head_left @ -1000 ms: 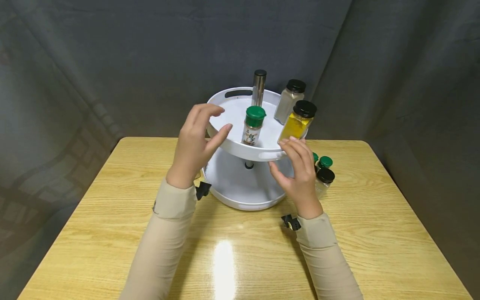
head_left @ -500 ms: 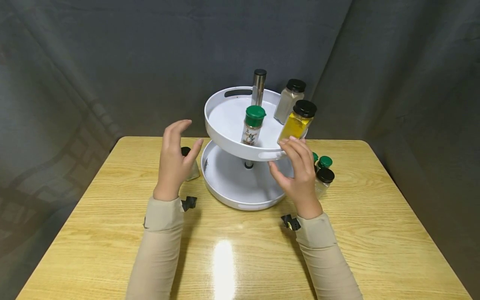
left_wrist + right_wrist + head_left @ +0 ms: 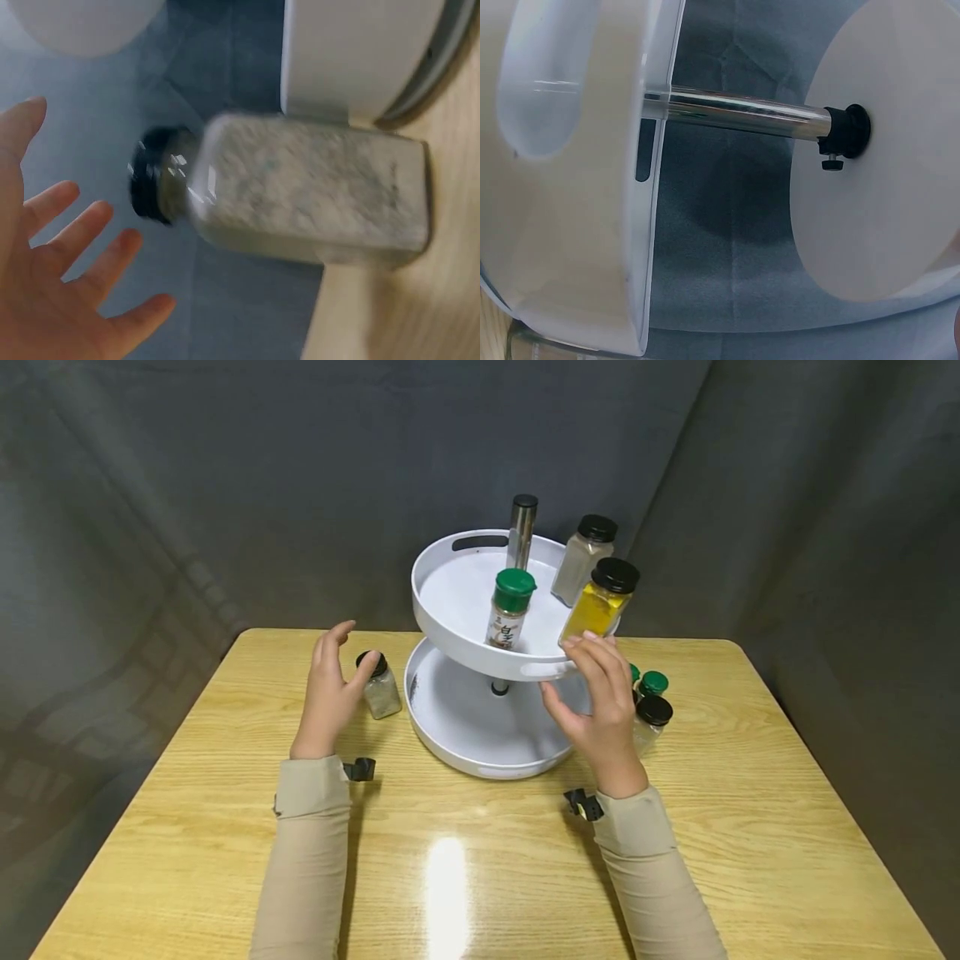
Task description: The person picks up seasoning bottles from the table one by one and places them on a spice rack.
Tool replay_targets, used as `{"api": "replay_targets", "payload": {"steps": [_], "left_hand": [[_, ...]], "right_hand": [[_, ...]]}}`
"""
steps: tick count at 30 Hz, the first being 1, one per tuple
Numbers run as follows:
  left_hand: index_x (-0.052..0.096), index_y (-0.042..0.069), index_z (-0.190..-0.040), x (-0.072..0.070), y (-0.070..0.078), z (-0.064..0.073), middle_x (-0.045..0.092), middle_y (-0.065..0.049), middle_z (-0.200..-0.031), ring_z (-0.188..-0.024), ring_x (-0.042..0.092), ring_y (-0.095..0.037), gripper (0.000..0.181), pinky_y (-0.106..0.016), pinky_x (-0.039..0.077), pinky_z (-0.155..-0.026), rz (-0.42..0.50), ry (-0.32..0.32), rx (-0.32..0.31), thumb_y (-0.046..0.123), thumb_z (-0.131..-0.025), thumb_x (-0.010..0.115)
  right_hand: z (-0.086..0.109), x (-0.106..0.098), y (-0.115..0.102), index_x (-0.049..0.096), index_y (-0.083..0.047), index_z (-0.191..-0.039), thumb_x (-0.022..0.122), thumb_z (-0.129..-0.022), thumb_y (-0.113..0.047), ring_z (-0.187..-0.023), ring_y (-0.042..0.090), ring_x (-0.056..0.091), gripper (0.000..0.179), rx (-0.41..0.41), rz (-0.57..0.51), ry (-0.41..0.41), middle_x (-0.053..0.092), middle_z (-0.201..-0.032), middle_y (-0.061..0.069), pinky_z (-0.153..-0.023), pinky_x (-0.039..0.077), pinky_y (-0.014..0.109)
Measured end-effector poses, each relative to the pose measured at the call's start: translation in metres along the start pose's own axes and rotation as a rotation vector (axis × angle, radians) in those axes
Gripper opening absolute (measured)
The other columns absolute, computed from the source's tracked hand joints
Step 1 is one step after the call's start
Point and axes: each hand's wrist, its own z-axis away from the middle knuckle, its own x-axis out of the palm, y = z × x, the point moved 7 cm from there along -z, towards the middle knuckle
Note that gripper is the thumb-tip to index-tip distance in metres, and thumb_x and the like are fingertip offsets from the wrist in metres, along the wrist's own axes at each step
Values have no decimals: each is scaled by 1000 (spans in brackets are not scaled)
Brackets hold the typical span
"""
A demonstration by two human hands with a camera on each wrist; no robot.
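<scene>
- One hand has changed place: the left hand (image 3: 326, 702), beside the rim of the upper tray (image 3: 453, 602) a second ago, now sits lower and farther left, fingers spread wide and holding nothing.
- The speckled jar (image 3: 307, 187), mostly hidden behind that hand earlier, now shows in full on the table (image 3: 187, 860), left of the lower tray (image 3: 480, 727). It stands upright, clear and square-sided with a black cap, filled with grey-white matter; in the left wrist view the fingers are near it, not touching.
- Both trays are white, round and high-rimmed, joined by a shiny post (image 3: 742, 112); they stay put.
- The green-capped bottle (image 3: 510, 614), pale jar (image 3: 581, 564) and yellow jar (image 3: 596, 606) stay on the upper tray.
- The right hand (image 3: 603, 718) keeps its hold on that tray's front-right rim, fingers above, thumb below.
- Farther right, a black-capped jar (image 3: 652, 714) and green caps (image 3: 654, 683) show on the table, partly hidden.
</scene>
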Motion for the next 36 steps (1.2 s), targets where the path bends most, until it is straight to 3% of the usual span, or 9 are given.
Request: {"api": "replay_targets", "payload": {"steps": [11,14,18,22,27,32,36], "left_hand": [[26,6,-158,13,-45,7,31,-21,-158,-146,30,-42,63,-64,24,-118,207,-168,-184,35,-107,52],[24,6,-159,19,-56,11,30,-24,-158,-147,28,-44,64,-62,23,-119,231,-223,-239,36,-108,49],[26,1,-157,24,-66,14,37,-28,-152,-145,31,-44,63,-59,25,-120,252,-265,-268,35,-109,47],[29,-4,-154,29,-73,18,41,-28,-149,-144,35,-40,61,-54,29,-120,376,-281,-319,35,-110,44],[26,-5,-155,33,-80,23,29,-25,-159,-148,30,-37,62,-47,27,-122,553,-282,-380,34,-110,40],[26,-3,-156,34,-84,26,26,-21,-162,-150,27,-34,62,-45,27,-123,578,-283,-384,34,-109,41],[28,-2,-156,36,-89,27,37,-16,-153,-145,35,-26,63,-43,27,-123,610,-270,-391,34,-108,46]], "right_hand": [[1,0,0,67,2,-118,79,-81,-9,-124,36,56,40,1,2,4,65,-121,19,-116,35,57],[1,1,0,67,2,-118,79,-80,-9,-124,36,56,41,4,-2,8,65,-120,19,-116,36,57],[2,0,0,67,3,-118,79,-80,-9,-124,36,56,41,6,-2,16,66,-120,19,-115,36,58],[2,1,1,67,3,-118,79,-80,-9,-124,36,56,41,5,0,19,66,-120,19,-115,36,58],[2,1,1,67,2,-118,79,-79,-9,-124,36,56,41,8,2,21,66,-120,19,-115,36,59],[2,1,1,67,2,-118,79,-79,-9,-124,36,56,42,8,4,23,66,-120,18,-115,36,58],[1,1,1,67,2,-118,79,-79,-9,-124,36,56,42,9,8,23,66,-120,18,-115,36,57]]}}
